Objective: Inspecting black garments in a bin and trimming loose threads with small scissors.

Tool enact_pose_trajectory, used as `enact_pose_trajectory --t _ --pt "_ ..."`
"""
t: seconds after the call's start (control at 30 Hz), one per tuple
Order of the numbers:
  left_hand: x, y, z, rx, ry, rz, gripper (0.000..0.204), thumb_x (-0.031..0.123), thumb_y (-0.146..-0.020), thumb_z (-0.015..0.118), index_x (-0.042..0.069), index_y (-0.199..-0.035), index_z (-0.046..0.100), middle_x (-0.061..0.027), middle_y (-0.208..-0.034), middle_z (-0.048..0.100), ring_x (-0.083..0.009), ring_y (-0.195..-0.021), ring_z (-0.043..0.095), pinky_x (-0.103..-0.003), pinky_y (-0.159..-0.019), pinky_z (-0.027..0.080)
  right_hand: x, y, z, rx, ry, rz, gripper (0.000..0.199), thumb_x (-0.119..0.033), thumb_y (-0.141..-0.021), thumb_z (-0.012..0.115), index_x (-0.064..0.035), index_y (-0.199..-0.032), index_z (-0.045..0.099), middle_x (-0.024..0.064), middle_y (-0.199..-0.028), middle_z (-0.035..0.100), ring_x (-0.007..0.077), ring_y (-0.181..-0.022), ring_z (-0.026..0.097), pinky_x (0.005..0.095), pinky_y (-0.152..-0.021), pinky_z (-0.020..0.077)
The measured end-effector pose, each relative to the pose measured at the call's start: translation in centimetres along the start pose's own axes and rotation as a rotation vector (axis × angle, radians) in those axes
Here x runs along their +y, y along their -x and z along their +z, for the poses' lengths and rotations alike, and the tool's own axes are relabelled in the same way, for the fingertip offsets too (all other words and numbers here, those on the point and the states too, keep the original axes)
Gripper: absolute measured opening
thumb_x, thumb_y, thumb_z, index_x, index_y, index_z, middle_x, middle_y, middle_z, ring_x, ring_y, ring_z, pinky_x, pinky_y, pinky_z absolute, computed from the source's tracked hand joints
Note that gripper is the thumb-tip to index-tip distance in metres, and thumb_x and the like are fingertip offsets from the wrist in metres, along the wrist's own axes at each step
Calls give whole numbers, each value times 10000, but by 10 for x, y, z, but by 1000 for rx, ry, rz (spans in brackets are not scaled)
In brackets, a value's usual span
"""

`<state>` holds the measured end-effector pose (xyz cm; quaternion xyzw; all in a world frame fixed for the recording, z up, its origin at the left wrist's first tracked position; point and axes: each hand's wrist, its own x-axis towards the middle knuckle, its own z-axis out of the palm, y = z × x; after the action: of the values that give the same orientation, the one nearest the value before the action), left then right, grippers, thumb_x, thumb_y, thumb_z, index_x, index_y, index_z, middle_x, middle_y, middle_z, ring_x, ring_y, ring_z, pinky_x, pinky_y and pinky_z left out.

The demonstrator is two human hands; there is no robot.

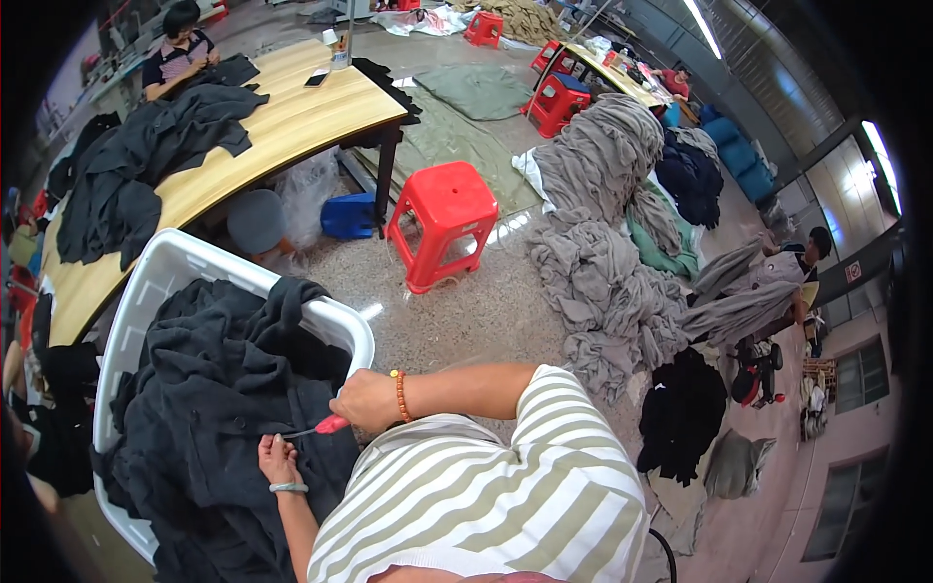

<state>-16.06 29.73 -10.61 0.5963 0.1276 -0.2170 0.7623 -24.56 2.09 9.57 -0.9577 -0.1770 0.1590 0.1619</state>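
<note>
Dark charcoal garments (209, 335) fill a white plastic basket (355, 335) in front of me. One has buttons along its front and lies spread at the near side. My right hand (369, 400), with a beaded bracelet at the wrist, is closed around a red-handled tool (331, 425) with a thin metal shaft pointing left over the cloth. Close to that shaft's tip, my left hand (279, 461) has its fingers pinched together, resting on the dark cloth. Whatever lies between the left fingertips is too small to make out.
Beyond the basket stands a wooden-topped table (301, 107) with dark garments (160, 146) and a seated person (180, 53). A red stool (445, 223) stands ahead. Heaped grey fabric (603, 262) covers the floor at right, where another person (792, 267) handles some. A black pile (683, 413) lies nearer.
</note>
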Motion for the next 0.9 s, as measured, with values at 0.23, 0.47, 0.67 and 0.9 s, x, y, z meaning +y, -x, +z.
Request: enact_pose_trajectory --t 0.23,0.47,0.67,0.9 --pt "-7 -6 21 153 -133 498 575 24 -873 658 -11 -1361 356 -164 -1213 554 -212 -1042 568 -305 -892 468 -5 7 7 37 31 -13 171 -152 -797 585 -32 -915 610 162 -754 677 322 -736 682 432 -630 514" --pt "75 -54 45 500 105 332 603 85 -829 721 32 -1358 437 -149 -1177 578 -225 -972 602 -325 -852 509 3 -25 -1 193 -35 27 228 -140 -712 636 -25 -901 582 169 -713 661 348 -682 672 456 -605 502" --pt "99 -43 47 284 -39 352 225 69 -871 655 -5 -1083 661 -40 -997 677 -104 -924 597 -234 -856 452 23 -36 -35 -8 -79 -76 185 -131 -754 614 -42 -905 555 166 -717 647 370 -682 654 486 -611 490" --pt "140 127 -40 45 -294 135 167 136 -860 647 6 -964 655 2 -905 630 -73 -842 552 -219 -799 431 114 -39 11 -81 592 -76 55 -143 -832 539 -121 -855 583 67 -715 670 235 -693 650 360 -582 459"
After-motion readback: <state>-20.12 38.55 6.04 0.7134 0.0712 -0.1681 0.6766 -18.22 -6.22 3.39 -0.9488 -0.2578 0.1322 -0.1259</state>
